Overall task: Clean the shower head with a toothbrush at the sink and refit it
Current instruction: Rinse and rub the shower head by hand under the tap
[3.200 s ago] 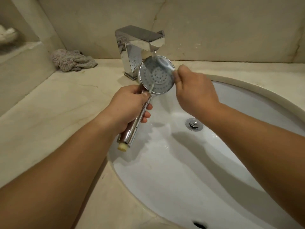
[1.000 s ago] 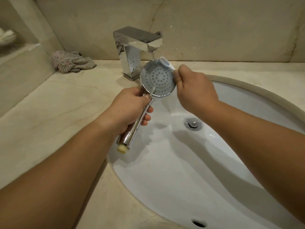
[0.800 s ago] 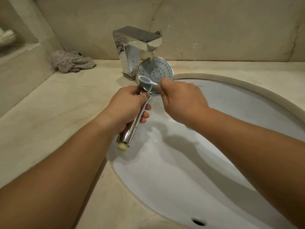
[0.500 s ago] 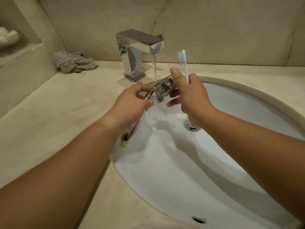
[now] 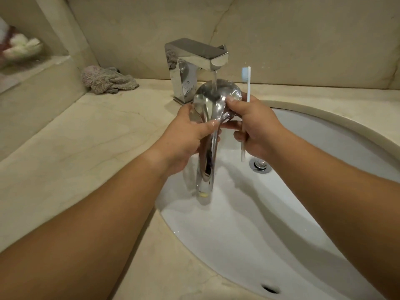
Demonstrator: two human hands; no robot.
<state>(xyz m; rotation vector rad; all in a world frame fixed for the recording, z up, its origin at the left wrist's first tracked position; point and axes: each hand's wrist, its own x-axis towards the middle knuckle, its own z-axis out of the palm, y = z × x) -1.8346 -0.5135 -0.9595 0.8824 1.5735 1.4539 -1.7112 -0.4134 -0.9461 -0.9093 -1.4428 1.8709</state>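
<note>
The chrome shower head [image 5: 213,98] is held over the white sink [image 5: 270,224], its shiny back turned up under the water running from the tap [image 5: 194,61]. My left hand [image 5: 186,137] grips its neck, and the handle points down toward me. My right hand [image 5: 253,124] holds the white toothbrush [image 5: 247,83] upright, bristles at the top, while its thumb and fingers touch the right rim of the shower head. The nozzle face is hidden.
A crumpled grey cloth [image 5: 108,80] lies on the beige marble counter [image 5: 75,144] left of the tap. The sink drain [image 5: 259,165] sits below my right hand. A ledge at far left carries a blurred object [image 5: 19,47].
The shower head has been flipped from nozzle face up to chrome back up under the running water. My right hand stopped brushing and raised the toothbrush upright while steadying the head.
</note>
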